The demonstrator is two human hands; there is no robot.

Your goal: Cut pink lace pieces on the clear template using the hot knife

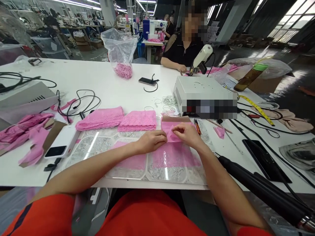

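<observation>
My left hand (154,141) is closed at the left edge of a thin pink fabric piece (170,135), its fingers curled together. Opposite it, my right hand (189,135) pinches the same fabric between thumb and fingertips. A brown cardboard strip (176,119) lies just beyond this piece. Below my hands, a sheer pink panel (169,157) lies flat over a clear patterned mat (91,149). Another pink panel (133,160) lies under my left wrist. Two stacks of pink lace fabric, a left stack (100,118) and a right stack (139,120), sit beyond my left hand.
A grey box-shaped machine (206,90) stands beyond my right hand, near orange-handled snips (197,126). A black rod (261,190) crosses the right front. To the left are a white power bank (62,141) and black cables (78,101). A person (183,49) sits across the table.
</observation>
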